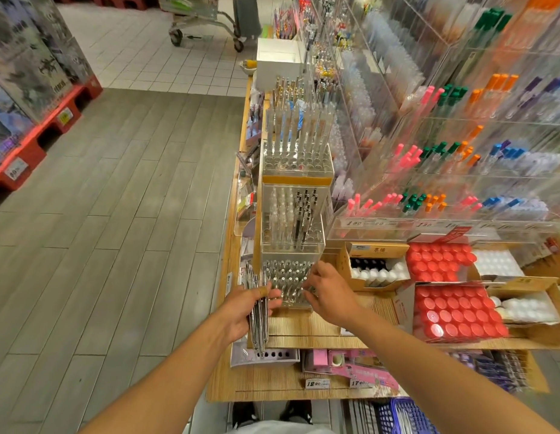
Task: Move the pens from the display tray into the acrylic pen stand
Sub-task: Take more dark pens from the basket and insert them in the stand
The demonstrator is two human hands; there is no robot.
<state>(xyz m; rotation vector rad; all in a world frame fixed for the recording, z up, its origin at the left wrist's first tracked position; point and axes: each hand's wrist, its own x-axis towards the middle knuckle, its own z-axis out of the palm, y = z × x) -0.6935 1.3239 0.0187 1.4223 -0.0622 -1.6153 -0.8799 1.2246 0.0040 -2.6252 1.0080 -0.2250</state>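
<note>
Bare forearms (166,380), black shoes (246,413), pale garment at waist.

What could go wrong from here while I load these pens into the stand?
1. The left hand grips a whole bundle of pens; drawing one out could loosen the rest, and they may fall.
2. The right hand works at the crowded holes of the acrylic stand, so a pen could knock its neighbours or miss a hole.
3. The stand sits near the shelf edge; a push might shift it.

Red-capped bottles (454,314) in boxes; shopping cart (203,20) behind.
</note>
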